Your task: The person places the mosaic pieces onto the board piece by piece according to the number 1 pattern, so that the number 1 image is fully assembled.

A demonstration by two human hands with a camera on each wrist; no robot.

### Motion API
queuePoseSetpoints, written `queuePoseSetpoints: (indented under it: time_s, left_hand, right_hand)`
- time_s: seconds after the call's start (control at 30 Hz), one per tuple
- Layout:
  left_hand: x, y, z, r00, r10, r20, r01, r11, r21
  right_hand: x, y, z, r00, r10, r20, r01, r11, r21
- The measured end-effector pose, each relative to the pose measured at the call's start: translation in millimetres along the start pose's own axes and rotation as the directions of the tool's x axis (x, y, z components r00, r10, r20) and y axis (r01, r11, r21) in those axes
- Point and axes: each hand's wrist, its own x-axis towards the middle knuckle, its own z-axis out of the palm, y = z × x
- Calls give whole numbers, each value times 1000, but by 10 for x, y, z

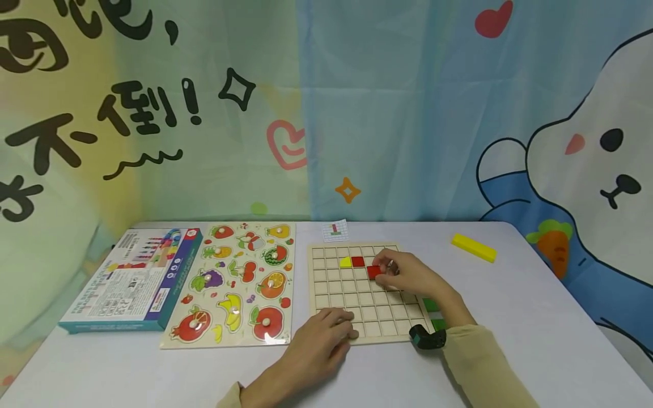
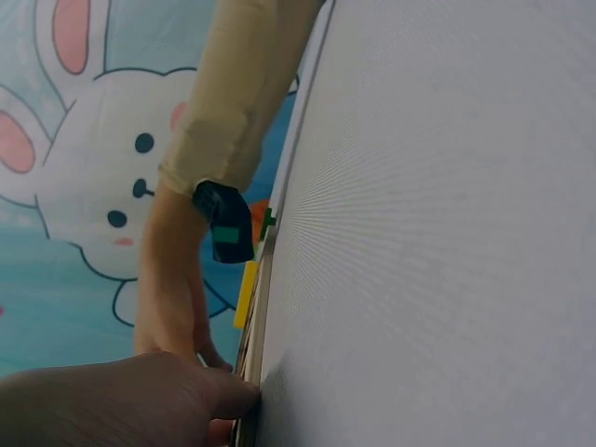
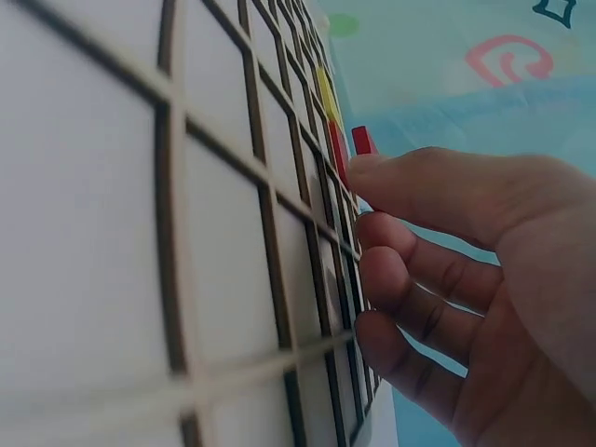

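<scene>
My right hand [image 1: 408, 273] pinches a red square tile [image 1: 374, 272] close over the pale wooden grid board [image 1: 326, 289]. In the right wrist view the same red tile [image 3: 363, 141] shows beyond the thumb, raised at the grid's surface. A yellow piece [image 1: 346, 262] with a slanted corner and another red tile [image 1: 358, 261] lie side by side in cells of an upper row. At the board's near left edge, my left hand [image 1: 321, 343] holds the rim, with its thumb [image 2: 233, 395] against the side in the left wrist view.
Left of the grid lies a fruit puzzle board [image 1: 240, 289], then a flat printed box [image 1: 132, 277]. A small pattern card [image 1: 335, 230] sits behind the grid. Green pieces [image 1: 437, 324] lie by its right edge, partly under my right forearm. A yellow bar [image 1: 474, 247] lies farther right.
</scene>
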Motion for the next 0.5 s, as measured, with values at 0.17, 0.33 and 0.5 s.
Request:
queuePoseSetpoints:
  time_s: [0.17,0.33,0.5]
  left_hand:
    - [0,4,4,1000,-2,6,2,1000,-7]
    - [-3,6,5,1000,5,-7,-5,1000,-8]
    - [-3,2,6,1000,5,-8,-5,1000,-2]
  right_hand:
    - [66,-43,44,1000,-15,19,15,1000,3]
    - [113,-92,79,999,-35,24,35,999,-10]
    - [154,-124,103,999,-42,15,43,999,-33]
